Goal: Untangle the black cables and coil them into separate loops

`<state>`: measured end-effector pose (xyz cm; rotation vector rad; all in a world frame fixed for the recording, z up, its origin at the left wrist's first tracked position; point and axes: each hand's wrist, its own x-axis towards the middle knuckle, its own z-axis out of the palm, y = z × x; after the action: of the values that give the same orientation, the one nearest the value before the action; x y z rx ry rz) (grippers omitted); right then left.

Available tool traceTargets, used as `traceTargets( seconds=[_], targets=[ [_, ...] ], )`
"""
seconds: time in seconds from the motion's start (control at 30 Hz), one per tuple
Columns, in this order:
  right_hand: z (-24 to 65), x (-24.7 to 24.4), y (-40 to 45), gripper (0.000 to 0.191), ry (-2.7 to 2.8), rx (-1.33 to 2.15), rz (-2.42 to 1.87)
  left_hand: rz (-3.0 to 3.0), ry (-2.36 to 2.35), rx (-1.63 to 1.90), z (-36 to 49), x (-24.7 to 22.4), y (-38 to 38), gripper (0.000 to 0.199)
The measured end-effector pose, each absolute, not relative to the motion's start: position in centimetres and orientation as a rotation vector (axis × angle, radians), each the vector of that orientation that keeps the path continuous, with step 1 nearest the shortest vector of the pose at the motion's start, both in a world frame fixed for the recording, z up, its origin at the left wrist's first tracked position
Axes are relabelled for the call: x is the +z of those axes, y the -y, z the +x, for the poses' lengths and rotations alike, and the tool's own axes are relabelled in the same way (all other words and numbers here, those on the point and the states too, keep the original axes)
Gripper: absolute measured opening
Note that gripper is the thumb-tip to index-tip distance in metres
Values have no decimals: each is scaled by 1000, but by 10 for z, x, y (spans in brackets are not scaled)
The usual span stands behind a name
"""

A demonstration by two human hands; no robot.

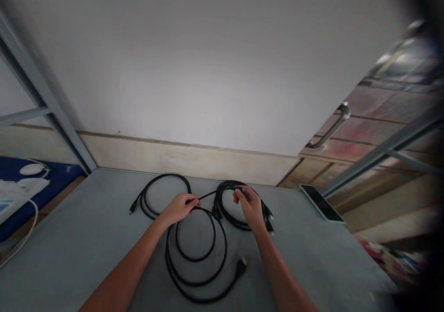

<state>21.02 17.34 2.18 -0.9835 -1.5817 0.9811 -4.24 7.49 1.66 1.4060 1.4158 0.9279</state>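
Note:
A loosely looped black cable (194,259) lies on the grey table in front of me, one plug (241,266) near the front. My left hand (182,206) is closed on this cable where its loops meet. From there a stretch of cable runs right toward my right hand (248,200), whose fingers pinch a small end of it, perhaps a plug. Under and beside my right hand rests a coiled bundle of black cables (227,215) with several plugs on its right side. Behind my left hand, another loop (147,196) ends in a small plug (133,207) at the left.
A phone (322,202) lies at the table's right edge. The grey tabletop (69,238) meets a white wall at the back. Metal posts (65,103) rise at both back corners. A blue surface (69,175) with a white cable is at the left.

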Motion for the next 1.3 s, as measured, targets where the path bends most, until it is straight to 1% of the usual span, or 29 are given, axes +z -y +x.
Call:
traceTargets(
  seconds=[0.1,0.2,0.3,0.47,0.57,0.7,0.87,0.93,1.03,1.1,1.3],
  targets=[
    [209,17,-173,33,1570,1099,-971,1284,-1329,895,-46,14,-74,45],
    [210,18,-172,35,1627,1190,-986,1364,-1302,951,-48,16,-74,41],
    [209,22,-168,38,1771,1210,-960,1481,-1363,1027,-48,17,-76,38],
    [200,23,-156,42,2010,1265,-910,1436,-1506,1155,-50,19,-76,40],
    [194,22,-148,46,2097,1277,-869,1515,-1481,1171,-44,22,-73,36],
    [190,24,-142,39,2194,1198,-819,1598,-1331,1149,-29,24,-71,31],
    [200,28,-154,28,2147,1033,-870,1526,-1266,1068,-25,25,-72,35],
    [208,27,-164,26,2103,923,-922,1467,-1298,1012,-28,25,-71,41],
    [222,21,-180,26,2020,779,-1020,1342,-1288,927,-33,23,-70,54],
    [233,18,-192,29,1945,702,-1097,1255,-1221,939,-36,23,-70,61],
    [272,15,-219,39,1638,420,-1283,1138,-1102,986,-39,26,-68,66]
  ],
)
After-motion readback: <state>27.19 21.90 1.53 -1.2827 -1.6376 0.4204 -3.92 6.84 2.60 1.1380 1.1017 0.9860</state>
